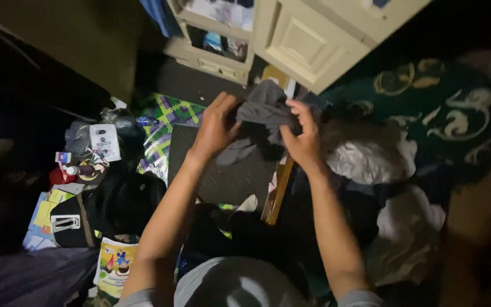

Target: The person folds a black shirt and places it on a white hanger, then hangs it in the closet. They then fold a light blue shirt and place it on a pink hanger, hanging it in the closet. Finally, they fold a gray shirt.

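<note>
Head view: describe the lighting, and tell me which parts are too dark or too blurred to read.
Head view: dim and uneven. The left hand, right hand and the grey cloth they both hold are lit and fairly sharp. The cream cabinet door is brightest, without glare. The left edge and bottom right corner sink into black. The white cloth pile looks soft and smeared.

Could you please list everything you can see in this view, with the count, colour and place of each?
grey cloth: one, grey, held up at centre
cabinet: one, cream, top centre, door open
white clothes: a heap, white, right of centre
green fabric: one, dark green with pale pattern, upper right
wooden slat: one, brown, centre, under the hands
black bag: one, black, lower left
checked sheet: one, green and purple, left of centre
left hand: one, gripping the cloth's left edge
right hand: one, gripping the cloth's right edge
</note>
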